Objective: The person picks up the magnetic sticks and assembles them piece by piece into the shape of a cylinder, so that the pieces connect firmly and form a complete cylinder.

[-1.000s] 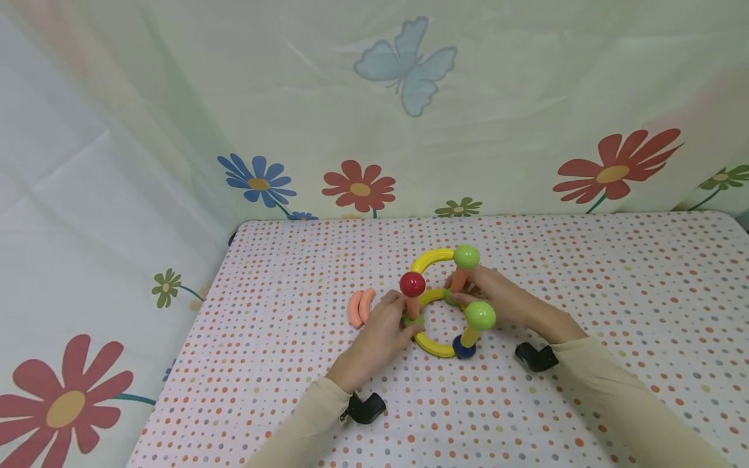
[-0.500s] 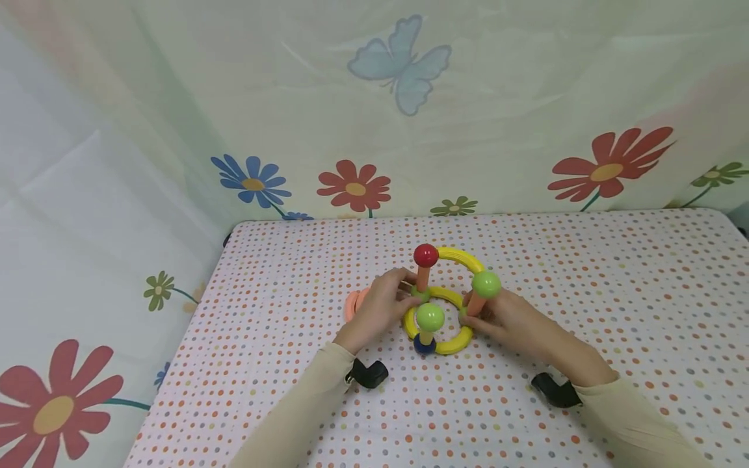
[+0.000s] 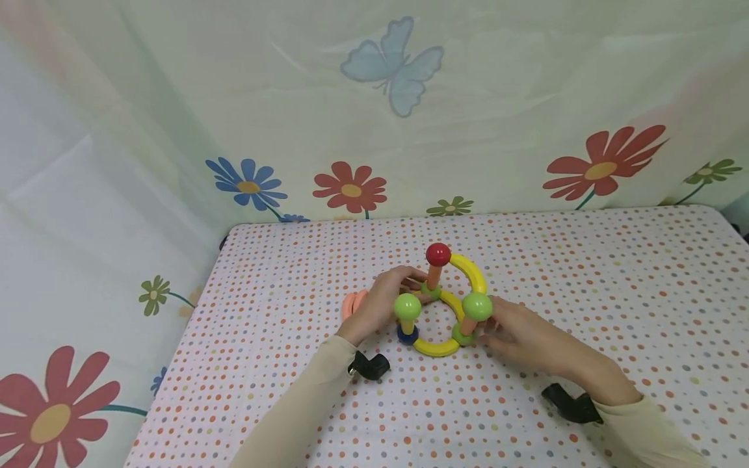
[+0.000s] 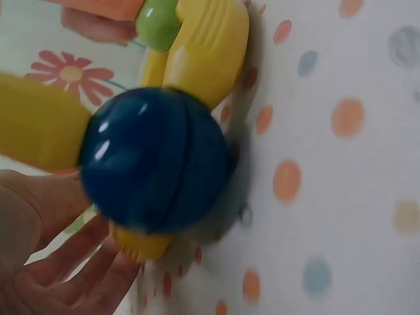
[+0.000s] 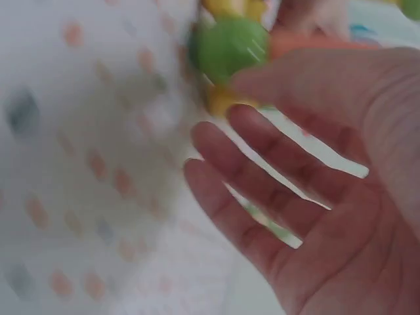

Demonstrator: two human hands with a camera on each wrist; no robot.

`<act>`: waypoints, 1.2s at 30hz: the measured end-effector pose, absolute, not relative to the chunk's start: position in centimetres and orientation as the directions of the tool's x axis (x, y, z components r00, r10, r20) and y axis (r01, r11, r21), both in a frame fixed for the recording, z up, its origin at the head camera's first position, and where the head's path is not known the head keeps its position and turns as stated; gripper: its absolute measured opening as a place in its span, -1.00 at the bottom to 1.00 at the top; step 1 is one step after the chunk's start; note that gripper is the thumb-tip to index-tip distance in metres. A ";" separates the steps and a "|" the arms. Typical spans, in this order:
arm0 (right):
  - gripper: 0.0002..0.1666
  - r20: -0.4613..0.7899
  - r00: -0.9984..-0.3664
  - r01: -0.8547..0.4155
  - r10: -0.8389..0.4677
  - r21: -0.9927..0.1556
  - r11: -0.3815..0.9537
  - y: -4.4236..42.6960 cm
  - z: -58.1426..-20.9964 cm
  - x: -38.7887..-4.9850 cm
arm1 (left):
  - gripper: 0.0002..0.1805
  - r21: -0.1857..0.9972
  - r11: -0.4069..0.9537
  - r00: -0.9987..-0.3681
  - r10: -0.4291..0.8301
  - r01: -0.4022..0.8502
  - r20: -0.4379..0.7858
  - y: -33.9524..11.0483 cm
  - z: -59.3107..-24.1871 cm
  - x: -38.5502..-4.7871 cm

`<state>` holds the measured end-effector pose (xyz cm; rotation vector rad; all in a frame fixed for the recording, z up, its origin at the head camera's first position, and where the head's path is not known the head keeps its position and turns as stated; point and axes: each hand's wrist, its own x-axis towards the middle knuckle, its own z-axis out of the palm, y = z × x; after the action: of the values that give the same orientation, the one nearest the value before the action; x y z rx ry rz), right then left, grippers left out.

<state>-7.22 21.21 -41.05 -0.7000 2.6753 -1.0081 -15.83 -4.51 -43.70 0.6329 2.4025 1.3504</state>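
Note:
A toy frame of chunky rods and balls stands on the table. Its base ring joins curved yellow rods [image 3: 435, 348] with two green balls [image 3: 462, 335] and a blue ball [image 3: 407, 335]. Upright rods carry a red ball [image 3: 438, 254] and two light green balls [image 3: 477, 306]; another curved yellow rod [image 3: 471, 270] links two tops. My left hand [image 3: 386, 300] reaches behind the blue ball, its fingertips at the base ball under the red-topped upright. My right hand [image 3: 526, 335] is at the right side, fingers spread loosely; in the right wrist view its thumb [image 5: 295, 82] overlaps a green ball [image 5: 233, 49].
Two short curved salmon-pink rods [image 3: 354, 304] lie left of the frame, partly behind my left hand. A dotted cloth covers the table [image 3: 281, 338]. A flower-printed curtain [image 3: 497, 117] hangs along the back and left.
The frame has turned clockwise seen from above: the red-topped upright went to the back, the blue ball to the left. My right hand has shifted nearer to me, its fingers loosening.

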 end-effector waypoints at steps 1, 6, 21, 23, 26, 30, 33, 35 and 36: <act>-0.65 -0.011 -0.872 -0.365 -0.489 -0.650 0.666 21.7 -40.7 -7.4 | -0.60 0.853 0.465 -0.856 0.515 0.235 -0.045 -4.8 -43.6 -15.8; -0.63 0.108 -0.908 -0.390 -0.406 -0.574 0.720 24.2 -37.9 -8.7 | -0.70 0.778 0.552 -0.889 0.458 0.302 0.020 -7.3 -43.0 -15.2; -0.57 0.197 -0.833 -0.520 -0.517 -0.599 0.609 19.6 -31.8 -13.6 | -0.74 0.603 0.774 -0.947 0.308 0.196 -0.087 -10.0 -41.5 -13.1; -0.58 0.173 -0.828 -0.514 -0.533 -0.613 0.600 18.9 -32.1 -13.8 | -0.73 0.591 0.780 -0.942 0.322 0.206 -0.096 -9.8 -41.5 -12.9; -0.57 0.165 -0.817 -0.520 -0.553 -0.627 0.581 18.1 -32.5 -14.0 | -0.68 0.573 0.793 -0.939 0.325 0.208 -0.109 -9.5 -41.7 -12.8; -0.56 0.177 -0.818 -0.526 -0.548 -0.617 0.585 17.6 -33.0 -13.9 | -0.76 0.555 0.806 -0.943 0.316 0.208 -0.106 -9.1 -41.9 -12.9; -0.57 0.184 -0.822 -0.525 -0.539 -0.611 0.593 17.5 -33.1 -13.9 | -0.84 0.558 0.799 -0.942 0.324 0.222 -0.089 -9.0 -41.9 -13.1; -0.57 0.190 -0.819 -0.533 -0.542 -0.604 0.593 17.5 -33.2 -13.9 | -0.83 0.573 0.788 -0.939 0.332 0.226 -0.086 -8.9 -41.9 -13.3; -0.57 0.193 -0.817 -0.537 -0.544 -0.600 0.593 17.5 -33.2 -14.0 | -0.81 0.584 0.779 -0.938 0.337 0.227 -0.086 -9.0 -41.9 -13.4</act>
<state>-13.96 17.46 -33.23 -0.9479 2.7942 -1.0470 -13.43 -8.96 -41.92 0.4456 2.7856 0.8795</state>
